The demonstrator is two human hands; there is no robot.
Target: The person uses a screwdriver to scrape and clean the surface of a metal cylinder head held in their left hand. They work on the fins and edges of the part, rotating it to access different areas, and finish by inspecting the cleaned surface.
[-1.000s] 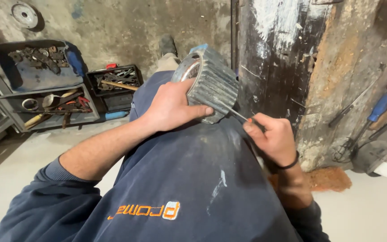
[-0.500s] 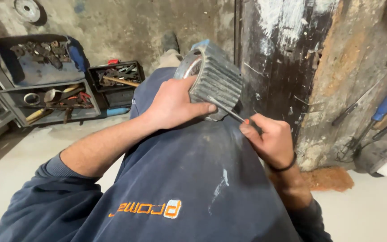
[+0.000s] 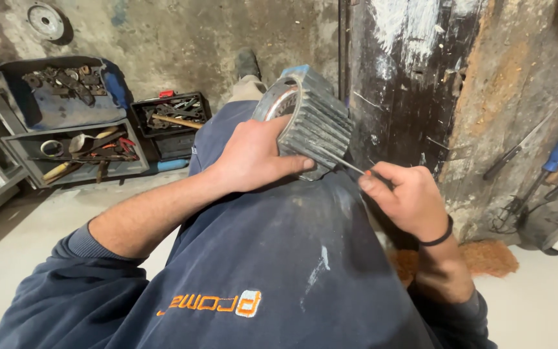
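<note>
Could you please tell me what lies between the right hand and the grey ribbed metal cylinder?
In the head view, a thin metal rod spans from the right hand to the grey ribbed metal cylinder.

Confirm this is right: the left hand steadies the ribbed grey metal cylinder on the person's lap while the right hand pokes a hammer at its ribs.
Not a hammer: the head view shows the right hand holding a thin screwdriver against the ribbed grey metal cylinder. The left hand does steady it.
</note>
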